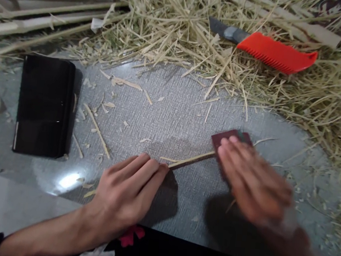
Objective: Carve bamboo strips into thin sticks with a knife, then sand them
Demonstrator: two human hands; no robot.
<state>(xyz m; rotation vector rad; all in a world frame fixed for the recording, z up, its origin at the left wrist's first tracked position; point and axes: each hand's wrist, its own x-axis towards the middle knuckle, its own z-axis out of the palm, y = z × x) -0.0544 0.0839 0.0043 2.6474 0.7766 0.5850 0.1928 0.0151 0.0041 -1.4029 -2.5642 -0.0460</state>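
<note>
My left hand (128,186) rests on the grey floor, its fingers closed together on the near end of a thin bamboo stick (192,159). The stick runs to the right and slightly away from me. My right hand (251,184), blurred by motion, lies with its fingers flat on a dark red sheet of sandpaper (231,138) that covers the stick's far end. Whether the sheet wraps round the stick is hidden under the fingers.
A knife with a red ribbed handle (274,52) lies on a heap of bamboo shavings (174,27) at the back. Long bamboo strips (49,7) lie at the back left. A black box (43,105) stands left. Loose slivers dot the floor (171,116).
</note>
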